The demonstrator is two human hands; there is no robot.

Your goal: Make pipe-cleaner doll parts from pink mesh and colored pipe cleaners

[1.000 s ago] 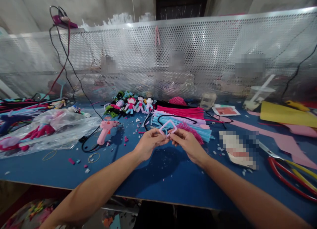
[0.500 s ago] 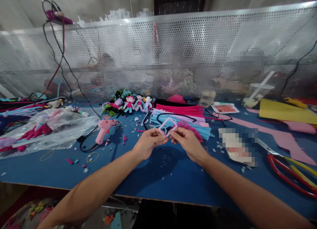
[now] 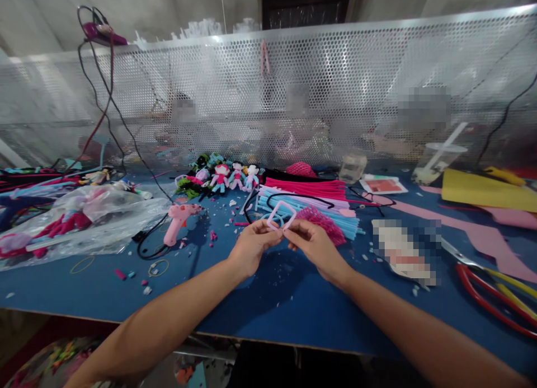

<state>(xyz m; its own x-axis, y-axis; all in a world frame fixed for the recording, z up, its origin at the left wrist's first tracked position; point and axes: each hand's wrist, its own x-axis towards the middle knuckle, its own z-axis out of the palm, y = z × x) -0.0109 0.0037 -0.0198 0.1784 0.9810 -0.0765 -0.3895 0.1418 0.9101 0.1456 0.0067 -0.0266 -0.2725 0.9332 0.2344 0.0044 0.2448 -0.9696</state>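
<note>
Both my hands meet over the blue table (image 3: 268, 304) and pinch a pale pink pipe cleaner (image 3: 280, 215) bent into a small square loop. My left hand (image 3: 251, 247) grips the loop's lower left end with closed fingers. My right hand (image 3: 312, 242) pinches the lower right end, fingertips almost touching the left hand's. The loop stands up above the fingers. Just behind it lies a bundle of light blue, lilac and hot pink pipe cleaners (image 3: 310, 200).
A pink glue gun (image 3: 179, 220) with a black cord lies left of my hands. Small finished dolls (image 3: 229, 175) sit at the back. A clear plastic bag (image 3: 79, 217) is far left, red-handled scissors (image 3: 490, 287) far right. A perforated metal screen (image 3: 335, 91) closes the back.
My hands have drawn slightly closer together on the loop, and the square loop has tilted a little to the left. Nothing was picked up or let go.
</note>
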